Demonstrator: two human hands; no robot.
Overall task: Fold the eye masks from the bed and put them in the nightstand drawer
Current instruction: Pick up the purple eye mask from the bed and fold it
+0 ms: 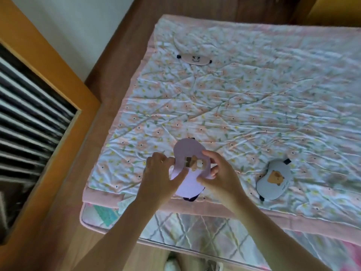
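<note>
Both hands on the lilac mask [187,153] at the near bed edge: left hand [162,173] pinches its left rim, right hand [216,173] grips the right side. Bear print on front, mask bent mid-fold. Grey mask [273,180] and pink mask [194,59] lie flat on the quilt [254,104].

You had three masks on the quilt [254,98] — one [187,153] near the front edge between your hands, another [273,180] to its right, the third [192,59] far behind.
</note>
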